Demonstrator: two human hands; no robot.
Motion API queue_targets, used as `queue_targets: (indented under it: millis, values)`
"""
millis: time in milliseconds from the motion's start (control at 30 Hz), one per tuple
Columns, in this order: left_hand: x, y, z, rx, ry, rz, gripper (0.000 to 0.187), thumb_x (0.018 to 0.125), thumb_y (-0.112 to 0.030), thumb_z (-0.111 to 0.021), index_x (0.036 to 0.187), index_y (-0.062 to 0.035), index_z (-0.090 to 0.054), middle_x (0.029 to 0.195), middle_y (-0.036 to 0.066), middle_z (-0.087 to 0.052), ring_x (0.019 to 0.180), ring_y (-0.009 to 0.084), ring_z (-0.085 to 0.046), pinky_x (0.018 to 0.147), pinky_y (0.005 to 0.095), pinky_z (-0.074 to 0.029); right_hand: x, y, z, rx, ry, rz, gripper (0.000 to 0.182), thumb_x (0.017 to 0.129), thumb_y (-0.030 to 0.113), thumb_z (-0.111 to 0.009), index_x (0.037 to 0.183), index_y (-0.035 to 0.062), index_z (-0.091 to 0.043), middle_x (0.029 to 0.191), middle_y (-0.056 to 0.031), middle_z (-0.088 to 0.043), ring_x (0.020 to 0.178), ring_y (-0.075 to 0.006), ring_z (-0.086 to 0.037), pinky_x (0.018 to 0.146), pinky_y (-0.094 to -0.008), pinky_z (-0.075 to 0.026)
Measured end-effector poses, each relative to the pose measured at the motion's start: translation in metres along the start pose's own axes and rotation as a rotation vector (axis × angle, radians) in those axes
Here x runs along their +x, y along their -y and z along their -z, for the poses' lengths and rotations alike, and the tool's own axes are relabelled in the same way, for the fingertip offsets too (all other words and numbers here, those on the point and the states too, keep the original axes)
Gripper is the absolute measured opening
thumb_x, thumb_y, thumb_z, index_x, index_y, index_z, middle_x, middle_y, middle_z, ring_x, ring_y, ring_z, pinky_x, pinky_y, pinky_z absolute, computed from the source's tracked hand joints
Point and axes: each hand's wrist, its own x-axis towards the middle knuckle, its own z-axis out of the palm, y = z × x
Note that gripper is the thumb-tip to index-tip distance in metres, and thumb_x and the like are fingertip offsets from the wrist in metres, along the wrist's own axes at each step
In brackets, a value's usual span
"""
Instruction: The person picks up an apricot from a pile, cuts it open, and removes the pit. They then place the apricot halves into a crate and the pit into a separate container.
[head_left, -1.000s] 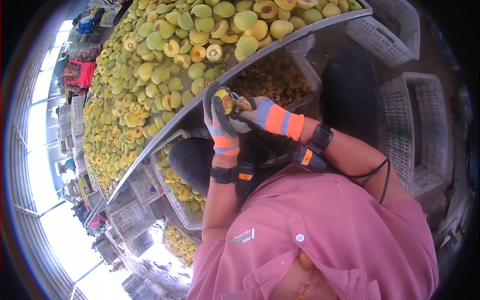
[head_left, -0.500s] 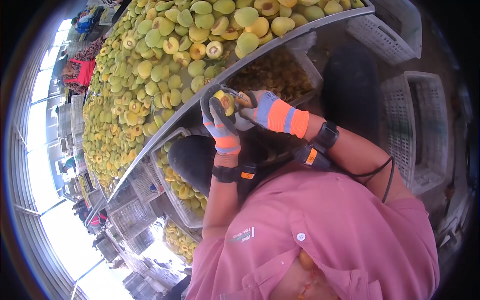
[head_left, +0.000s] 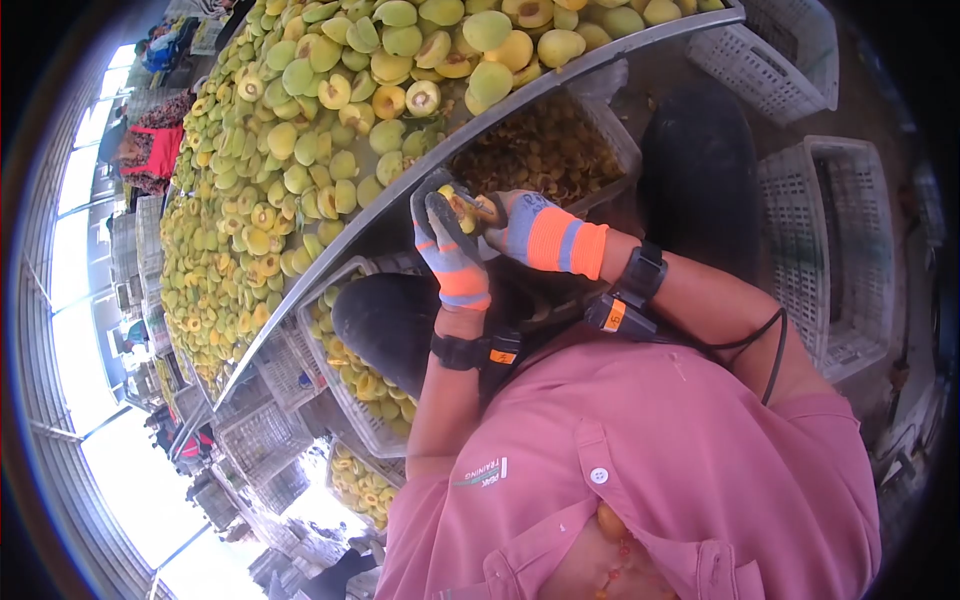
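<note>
My left hand [head_left: 450, 245], in a grey glove with orange bands, is closed around a cut yellow-green peach [head_left: 459, 210], its orange inside partly showing. Close against it, my right hand [head_left: 530, 230], gloved alike, grips a small pitting tool with a brown handle [head_left: 488, 209]. The tool's tip is at the fruit, though fingers hide how deep it sits. Both hands are just below the rim of a metal table [head_left: 418, 166] heaped with halved peaches [head_left: 310, 150]. Beneath the rim, a bin [head_left: 628, 150] holds brown pits and scraps [head_left: 540, 145].
A crate [head_left: 345, 395] of peach halves stands by my left knee [head_left: 380, 325], with more peach halves [head_left: 358, 480] behind it. White plastic crates [head_left: 830, 250] [head_left: 765, 75] stand on my right. Across the table is a person in a red apron [head_left: 160, 150].
The tool has closed in on the peach, and its metal end, plain to see before, is now mostly hidden. My left hand has tilted and shifted slightly right.
</note>
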Motion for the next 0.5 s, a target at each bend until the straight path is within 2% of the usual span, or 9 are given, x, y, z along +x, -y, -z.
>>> queue_targets:
  millis: [67, 167, 300, 367, 400, 467, 500]
  values:
    - [0.003, 0.009, 0.004, 0.13, -0.029, -0.098, 0.027, 0.101, -0.023, -0.041, 0.111, -0.0012, -0.055, 0.101, 0.005, -0.057, 0.091, 0.014, -0.054, 0.081, 0.0284, -0.047, -0.004, 0.008, 0.0, 0.07, 0.009, 0.008, 0.024, 0.078, 0.015, -0.061, 0.098, -0.0004, -0.062, 0.081, -0.0182, -0.065, 0.075, -0.0272, -0.063, 0.07, -0.0365, -0.048]
    - [0.004, 0.015, 0.008, 0.278, -0.05, -0.197, 0.027, 0.102, -0.021, -0.04, 0.11, -0.001, -0.055, 0.099, 0.005, -0.057, 0.09, 0.013, -0.054, 0.081, 0.0278, -0.046, -0.001, 0.008, -0.002, 0.189, 0.08, -0.016, 0.029, 0.079, 0.019, -0.06, 0.101, -0.0005, -0.063, 0.086, -0.0241, -0.066, 0.086, -0.0387, -0.063, 0.075, -0.0395, -0.049]
    - [-0.002, 0.007, 0.003, 0.268, -0.022, -0.188, 0.027, 0.102, -0.021, -0.04, 0.109, -0.0008, -0.055, 0.099, 0.005, -0.057, 0.088, 0.012, -0.053, 0.079, 0.0269, -0.045, 0.001, -0.001, -0.009, 0.228, 0.068, 0.053, 0.029, 0.078, 0.018, -0.06, 0.101, -0.0002, -0.064, 0.086, -0.0227, -0.066, 0.08, -0.0358, -0.064, 0.073, -0.0377, -0.049]
    - [-0.001, 0.013, 0.003, 0.341, -0.043, -0.25, 0.027, 0.102, -0.021, -0.04, 0.11, -0.0003, -0.055, 0.096, 0.005, -0.057, 0.086, 0.0118, -0.053, 0.076, 0.0266, -0.045, 0.008, -0.018, -0.021, 0.22, 0.047, 0.123, 0.029, 0.078, 0.019, -0.061, 0.101, -0.0001, -0.063, 0.085, -0.0222, -0.066, 0.078, -0.0335, -0.064, 0.073, -0.0371, -0.049]
    - [0.0, 0.012, 0.002, 0.378, -0.055, -0.281, 0.027, 0.102, -0.021, -0.039, 0.11, -0.0001, -0.054, 0.095, 0.005, -0.057, 0.085, 0.0117, -0.053, 0.075, 0.0265, -0.044, 0.008, -0.018, -0.019, 0.255, 0.039, 0.138, 0.03, 0.078, 0.02, -0.062, 0.1, -0.0001, -0.064, 0.084, -0.0205, -0.066, 0.075, -0.0313, -0.064, 0.071, -0.0368, -0.05]
    - [0.001, 0.006, 0.002, 0.296, -0.014, -0.216, 0.027, 0.101, -0.02, -0.04, 0.108, 0.0008, -0.056, 0.092, 0.005, -0.058, 0.082, 0.012, -0.053, 0.073, 0.0263, -0.044, 0.005, -0.017, -0.019, 0.329, 0.032, 0.167, 0.03, 0.078, 0.022, -0.064, 0.099, 0.0, -0.064, 0.081, -0.0171, -0.066, 0.069, -0.027, -0.064, 0.066, -0.0361, -0.051]
    - [0.001, 0.0, 0.001, 0.256, 0.006, -0.185, 0.027, 0.101, -0.019, -0.04, 0.107, 0.0012, -0.057, 0.09, 0.005, -0.058, 0.08, 0.0122, -0.053, 0.072, 0.0263, -0.044, 0.003, -0.016, -0.015, 0.36, 0.089, 0.072, 0.029, 0.078, 0.022, -0.065, 0.098, 0.0, -0.064, 0.078, -0.0147, -0.065, 0.065, -0.0246, -0.063, 0.062, -0.0356, -0.05]
